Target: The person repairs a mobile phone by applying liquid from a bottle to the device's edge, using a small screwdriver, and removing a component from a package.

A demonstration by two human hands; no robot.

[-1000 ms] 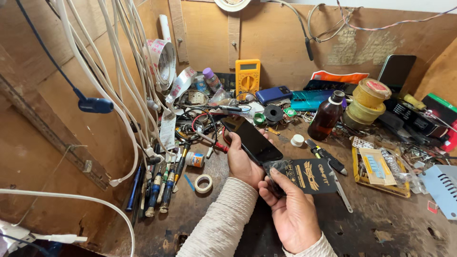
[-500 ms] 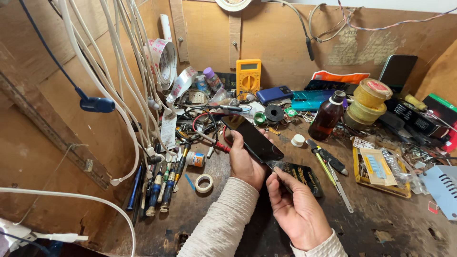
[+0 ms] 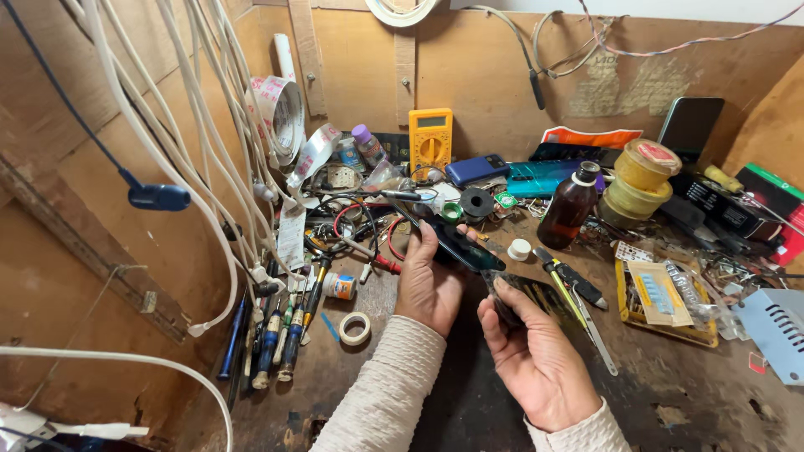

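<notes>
At a cluttered wooden bench [image 3: 687, 393], the left hand [image 3: 429, 285] grips a dark phone [image 3: 459, 245], tilted up off the surface. The right hand [image 3: 536, 360] now pinches a small dark panel [image 3: 536, 295] just beside the phone's lower edge; a second ago that panel lay spread flat further right, so the two parts have been brought together and the work seems to have moved on to fitting or checking them. Both hands are closed on their loads. Around them: one yellow multimeter [image 3: 430, 139], one brown bottle [image 3: 571, 208], two stacked tape rolls [image 3: 641, 180], one small white tape ring [image 3: 355, 328], and a row of roughly six screwdrivers [image 3: 276, 343].
</notes>
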